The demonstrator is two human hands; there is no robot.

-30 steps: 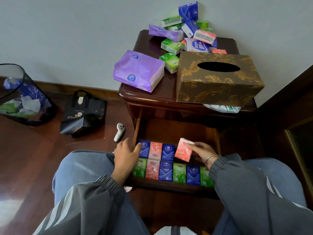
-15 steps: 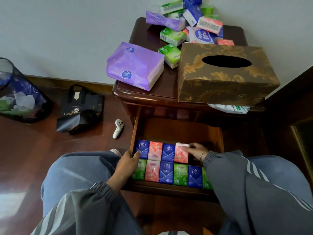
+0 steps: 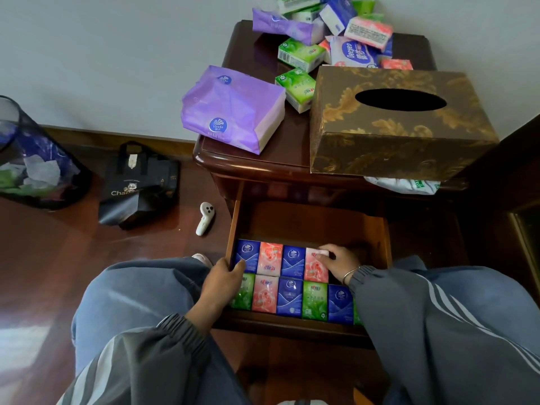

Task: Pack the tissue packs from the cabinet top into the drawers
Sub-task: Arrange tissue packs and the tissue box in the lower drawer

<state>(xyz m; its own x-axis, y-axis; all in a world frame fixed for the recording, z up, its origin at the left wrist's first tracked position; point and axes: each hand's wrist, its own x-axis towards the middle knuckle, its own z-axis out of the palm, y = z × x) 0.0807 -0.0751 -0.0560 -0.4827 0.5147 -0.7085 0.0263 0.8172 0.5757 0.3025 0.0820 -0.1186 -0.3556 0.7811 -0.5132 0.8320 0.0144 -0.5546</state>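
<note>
The open drawer [image 3: 309, 223] of the dark wooden cabinet holds two rows of small blue, pink and green tissue packs. A pink tissue pack [image 3: 316, 268] stands fourth in the back row, and my right hand [image 3: 340, 260] grips its top edge. My left hand [image 3: 223, 280] rests on the drawer's left side, its thumb touching a blue pack [image 3: 247, 255]. On the cabinet top [image 3: 233, 154] lie a big purple tissue pack [image 3: 233, 108] and a heap of small packs [image 3: 330, 39] at the back.
A gold-patterned tissue box [image 3: 400, 124] fills the cabinet top's right side, with a white bag [image 3: 403, 185] under it. On the floor to the left are a mesh bin [image 3: 35, 159], a black bag [image 3: 140, 185] and a white remote [image 3: 206, 217]. My knees flank the drawer.
My right hand brought the pink pack down from above the drawer and set it upright in the back row beside the blue pack. My left hand stayed at the drawer's left side.
</note>
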